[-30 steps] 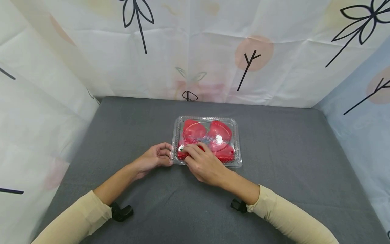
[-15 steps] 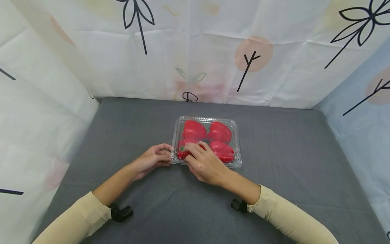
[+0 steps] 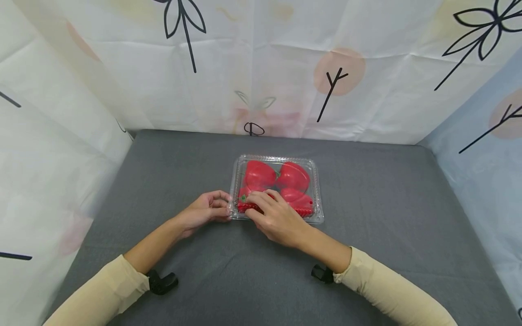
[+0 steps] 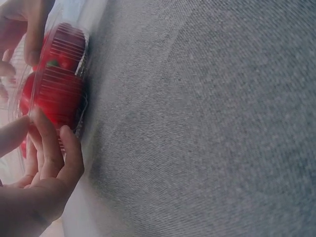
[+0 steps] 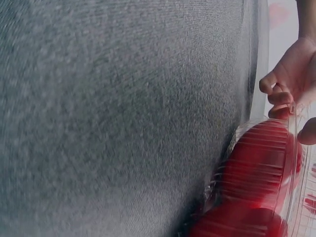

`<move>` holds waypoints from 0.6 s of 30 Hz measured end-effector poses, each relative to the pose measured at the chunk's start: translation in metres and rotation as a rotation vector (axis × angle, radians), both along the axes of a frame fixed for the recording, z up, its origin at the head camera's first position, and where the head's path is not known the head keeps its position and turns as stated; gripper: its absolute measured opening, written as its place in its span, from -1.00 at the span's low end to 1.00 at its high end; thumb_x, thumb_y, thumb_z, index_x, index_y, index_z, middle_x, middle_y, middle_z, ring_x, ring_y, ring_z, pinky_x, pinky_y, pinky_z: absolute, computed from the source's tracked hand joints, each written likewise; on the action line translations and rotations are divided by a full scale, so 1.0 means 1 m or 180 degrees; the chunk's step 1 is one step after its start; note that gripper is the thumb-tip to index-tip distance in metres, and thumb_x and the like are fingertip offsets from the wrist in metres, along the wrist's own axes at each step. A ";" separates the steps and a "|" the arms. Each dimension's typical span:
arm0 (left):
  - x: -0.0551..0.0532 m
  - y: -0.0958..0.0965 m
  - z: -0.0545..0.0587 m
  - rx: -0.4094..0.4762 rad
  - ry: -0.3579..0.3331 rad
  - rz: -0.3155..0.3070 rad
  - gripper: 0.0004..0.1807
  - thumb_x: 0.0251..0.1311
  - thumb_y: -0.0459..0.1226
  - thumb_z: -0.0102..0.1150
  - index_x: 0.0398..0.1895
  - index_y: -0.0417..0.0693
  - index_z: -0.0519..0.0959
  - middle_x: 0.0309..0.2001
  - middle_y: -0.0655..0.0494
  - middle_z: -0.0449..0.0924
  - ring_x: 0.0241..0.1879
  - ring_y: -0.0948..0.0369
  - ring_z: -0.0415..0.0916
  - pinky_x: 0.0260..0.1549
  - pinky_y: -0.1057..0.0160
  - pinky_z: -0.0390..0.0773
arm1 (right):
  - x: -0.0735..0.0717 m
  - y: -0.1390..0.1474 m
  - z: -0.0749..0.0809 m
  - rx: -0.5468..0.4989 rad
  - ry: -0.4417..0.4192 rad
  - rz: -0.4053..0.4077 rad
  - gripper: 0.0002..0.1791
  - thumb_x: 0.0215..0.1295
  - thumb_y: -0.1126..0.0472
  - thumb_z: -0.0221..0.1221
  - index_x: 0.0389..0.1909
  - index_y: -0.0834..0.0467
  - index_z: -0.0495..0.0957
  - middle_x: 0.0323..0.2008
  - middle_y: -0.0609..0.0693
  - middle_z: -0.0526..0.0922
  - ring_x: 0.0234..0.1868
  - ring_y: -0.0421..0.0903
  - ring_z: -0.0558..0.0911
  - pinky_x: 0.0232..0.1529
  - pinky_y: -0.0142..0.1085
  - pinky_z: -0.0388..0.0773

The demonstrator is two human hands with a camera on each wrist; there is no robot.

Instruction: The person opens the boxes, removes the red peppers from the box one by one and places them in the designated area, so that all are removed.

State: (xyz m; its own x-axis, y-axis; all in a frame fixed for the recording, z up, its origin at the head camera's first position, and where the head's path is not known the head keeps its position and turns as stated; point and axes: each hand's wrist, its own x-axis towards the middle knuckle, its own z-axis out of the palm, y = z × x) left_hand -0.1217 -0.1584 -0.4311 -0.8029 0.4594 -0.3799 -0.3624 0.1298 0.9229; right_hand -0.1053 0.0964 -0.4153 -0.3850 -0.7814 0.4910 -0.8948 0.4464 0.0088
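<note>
A clear plastic clamshell box (image 3: 319,194) rests on the grey cloth, filled with several glossy red, fruit-like pieces (image 3: 294,176); a bit of green shows on one. At the box's front left corner, my left hand (image 3: 204,210) pinches the rim between thumb and fingers, as the left wrist view also shows. My right hand (image 3: 277,219) reaches over the front of the box, its fingers bent on top of the clear lid and the thumb near the front edge. It covers part of the red pieces. Ribbed clear side walls (image 5: 256,163) show in the right wrist view.
Grey cloth (image 3: 387,203) covers the table around the box. Behind it and at both sides hang pale curtains (image 3: 285,68) printed with leaves and twigs. Dark wrist mounts (image 3: 162,283) stick out under both cream sleeves (image 3: 387,285).
The bright glare and oval outline on the lid, seen a second ago, have gone. My right hand has shifted very slightly; the left hand and the box stay nearly where they were.
</note>
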 end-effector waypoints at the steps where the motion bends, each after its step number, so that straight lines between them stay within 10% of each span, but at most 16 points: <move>1: 0.000 0.000 0.000 0.0004 -0.0008 0.0005 -0.67 0.31 -0.37 0.23 0.05 -0.28 0.39 -0.28 0.02 0.63 -0.25 0.18 0.63 -0.04 0.12 0.65 | 0.000 0.001 0.001 0.0026 0.0022 -0.0002 -0.59 0.02 0.19 0.48 -0.09 0.10 0.58 0.04 0.10 0.55 0.13 0.02 0.52 0.16 -0.06 0.49; 18: -0.001 0.001 0.007 0.0015 0.0109 -0.0164 -0.07 0.26 -0.46 0.22 0.60 -0.02 -0.05 -0.21 -0.09 0.58 -0.29 0.13 0.63 -0.16 0.09 0.69 | 0.003 0.046 0.001 -0.0165 -0.0006 -0.0554 -0.32 -0.01 0.21 0.44 0.22 0.14 0.49 0.12 0.20 0.49 0.19 0.12 0.46 0.15 0.04 0.46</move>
